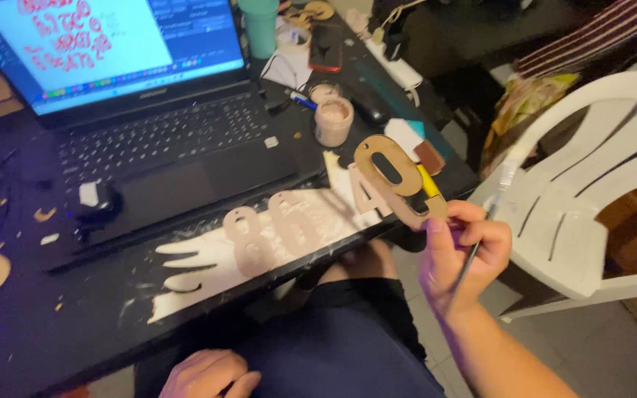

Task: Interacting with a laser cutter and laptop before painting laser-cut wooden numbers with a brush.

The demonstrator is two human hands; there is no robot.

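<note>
My right hand holds a flat brown cardboard cut-out shaped like a digit up over the desk's right corner, with a thin brush or tool also pinched in its fingers. On the black desk lies a pale wing-shaped cut-out with several more digit shapes laid on it. My left hand rests on my lap below the desk edge, fingers curled, holding nothing I can see.
An open black laptop with a lit screen sits behind the cut-outs. Small jars, a teal cup, a pen and scraps crowd the back right. A white plastic chair stands at right.
</note>
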